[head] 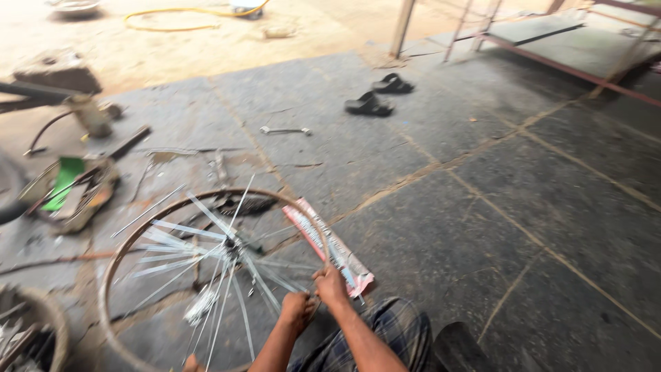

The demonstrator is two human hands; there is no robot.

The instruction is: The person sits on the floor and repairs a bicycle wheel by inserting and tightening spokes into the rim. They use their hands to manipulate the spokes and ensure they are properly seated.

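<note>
Two hands are seen at the near edge of the rusty wheel rim [110, 275], which lies flat on the dark stone floor [482, 207] in front of the seated person. The left hand [297, 310] is closed over the rim, fingers curled together around it. The right hand [330, 286] is set just beside it, fingers bunched as if pinching a spoke end at the rim, though the blur does not allow this to be told for certain.

Many spokes [206, 275] are already fanned out from the hub [231, 249] at the middle of the wheel. Several appear to hang loose or lie crossed rather than being seated at the rim, so the lacing is judged to be partly done, with a good share of spokes not yet fixed and none visibly tensioned. A loose bundle of bright spokes [201, 306] is seen lying inside the rim, unused.

Touching the rim on its right side, a flat pink-and-white packet [344, 258] is laid on the floor, opened, with thin rods showing along it.

Farther off, a spanner [286, 130] is left untouched on the floor, well apart from the wheel. Beyond it a pair of black sandals [379, 96] is seen, and to the left a heap of scrap parts with a green piece [65, 180]. At the far edge a yellow hose [186, 14] is laid across the sandy ground.
</note>
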